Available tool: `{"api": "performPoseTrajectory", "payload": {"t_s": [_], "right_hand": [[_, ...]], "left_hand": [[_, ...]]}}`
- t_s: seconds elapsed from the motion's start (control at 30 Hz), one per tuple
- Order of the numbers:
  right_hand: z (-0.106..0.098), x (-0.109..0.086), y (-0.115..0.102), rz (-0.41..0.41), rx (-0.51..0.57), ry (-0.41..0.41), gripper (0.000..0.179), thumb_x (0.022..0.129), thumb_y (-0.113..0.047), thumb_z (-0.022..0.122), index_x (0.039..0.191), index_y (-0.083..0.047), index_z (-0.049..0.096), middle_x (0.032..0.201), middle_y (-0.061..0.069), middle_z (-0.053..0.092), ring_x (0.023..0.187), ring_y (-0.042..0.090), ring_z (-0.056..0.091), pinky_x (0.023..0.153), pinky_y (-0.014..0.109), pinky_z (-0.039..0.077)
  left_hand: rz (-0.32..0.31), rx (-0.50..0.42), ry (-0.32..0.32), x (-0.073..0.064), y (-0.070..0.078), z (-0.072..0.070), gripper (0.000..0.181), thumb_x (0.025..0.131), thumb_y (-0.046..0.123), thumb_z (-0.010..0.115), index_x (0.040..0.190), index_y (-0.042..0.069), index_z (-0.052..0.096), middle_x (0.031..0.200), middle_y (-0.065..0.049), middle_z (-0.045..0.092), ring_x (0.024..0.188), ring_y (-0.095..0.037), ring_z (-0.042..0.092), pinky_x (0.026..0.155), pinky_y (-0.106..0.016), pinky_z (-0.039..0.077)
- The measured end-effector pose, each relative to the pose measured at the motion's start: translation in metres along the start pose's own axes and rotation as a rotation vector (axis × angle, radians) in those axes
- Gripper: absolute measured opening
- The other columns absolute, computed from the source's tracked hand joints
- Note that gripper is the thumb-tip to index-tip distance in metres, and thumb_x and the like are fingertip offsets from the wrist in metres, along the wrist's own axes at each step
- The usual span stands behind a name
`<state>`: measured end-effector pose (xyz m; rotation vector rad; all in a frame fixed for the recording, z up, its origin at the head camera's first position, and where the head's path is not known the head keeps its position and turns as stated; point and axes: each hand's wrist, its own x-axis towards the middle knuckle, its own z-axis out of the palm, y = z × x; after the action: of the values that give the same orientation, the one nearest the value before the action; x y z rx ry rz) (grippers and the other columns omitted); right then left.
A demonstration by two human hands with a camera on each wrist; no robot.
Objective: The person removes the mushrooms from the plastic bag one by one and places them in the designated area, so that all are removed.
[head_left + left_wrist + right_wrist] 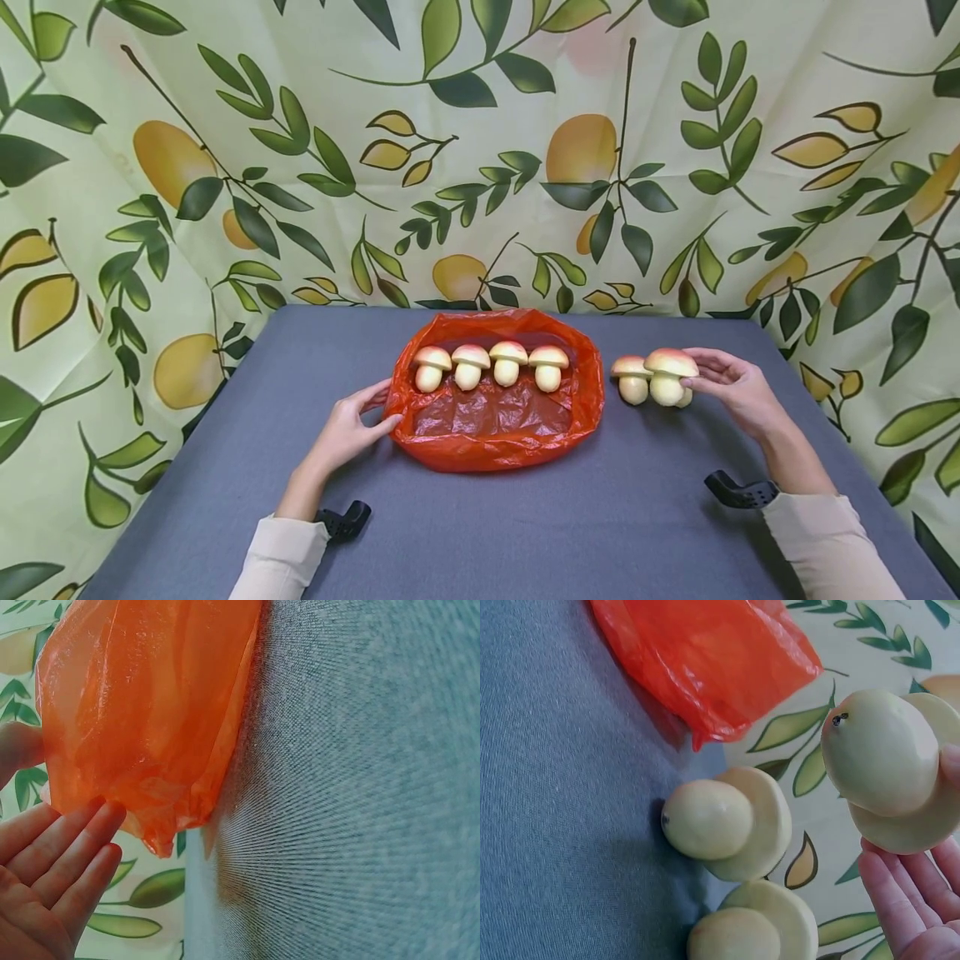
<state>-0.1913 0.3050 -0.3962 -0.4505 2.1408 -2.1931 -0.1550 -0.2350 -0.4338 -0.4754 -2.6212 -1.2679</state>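
Observation:
An orange-red plastic bag [465,457] with its mouth spread wide lies on the table. Inside it, several toy mushrooms [507,367] with reddish caps and pale stems form a row. My left hand [348,427] is at the bag's left side, and in the left wrist view its straight fingers [79,847] meet the plastic. Right of the bag, my right hand [731,385] pinches a mushroom [881,754] by its cap, raised over the table. Two more mushrooms stand there: one [632,385] left of the held one, another [685,398] mostly hidden behind it.
A blue-grey cloth covers the table [495,533]. Behind and at both sides hangs a curtain [495,192] printed with leaves and yellow fruit. Each wrist carries a black camera mount, such as the right one [738,490].

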Motion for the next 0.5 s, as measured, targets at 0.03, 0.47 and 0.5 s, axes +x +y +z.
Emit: {"api": "performPoseTrajectory", "payload": {"t_s": [0.03, 0.47, 0.5], "right_hand": [[-0.001, -0.001, 0.000, 0.003, 0.011, 0.006, 0.040, 0.087, 0.011, 0.060, 0.112, -0.019, 0.067, 0.103, -0.016, 0.073, 0.094, -0.005, 0.068, 0.077, 0.008, 0.054], [-0.021, -0.002, -0.002, -0.010, 0.074, 0.055, 0.043, 0.087, 0.016, 0.056, 0.112, -0.017, 0.067, 0.104, -0.014, 0.074, 0.094, -0.004, 0.068, 0.077, 0.008, 0.055], [-0.023, -0.002, -0.001, -0.020, 0.084, 0.055, 0.044, 0.087, 0.017, 0.055, 0.113, -0.017, 0.067, 0.104, -0.013, 0.074, 0.094, -0.004, 0.069, 0.078, 0.008, 0.055]], "left_hand": [[0.001, 0.001, -0.001, 0.000, 0.000, 0.000, 0.055, 0.082, 0.009, 0.075, 0.130, -0.006, 0.055, 0.116, -0.023, 0.069, 0.106, -0.036, 0.067, 0.095, -0.048, 0.055], [-0.003, 0.006, -0.001, 0.000, 0.000, 0.001, 0.055, 0.082, 0.009, 0.075, 0.131, -0.006, 0.055, 0.117, -0.023, 0.068, 0.107, -0.036, 0.067, 0.095, -0.048, 0.055], [-0.003, 0.006, -0.001, 0.000, 0.000, 0.001, 0.055, 0.082, 0.009, 0.075, 0.131, -0.006, 0.055, 0.117, -0.023, 0.068, 0.107, -0.036, 0.067, 0.095, -0.048, 0.055]]}}
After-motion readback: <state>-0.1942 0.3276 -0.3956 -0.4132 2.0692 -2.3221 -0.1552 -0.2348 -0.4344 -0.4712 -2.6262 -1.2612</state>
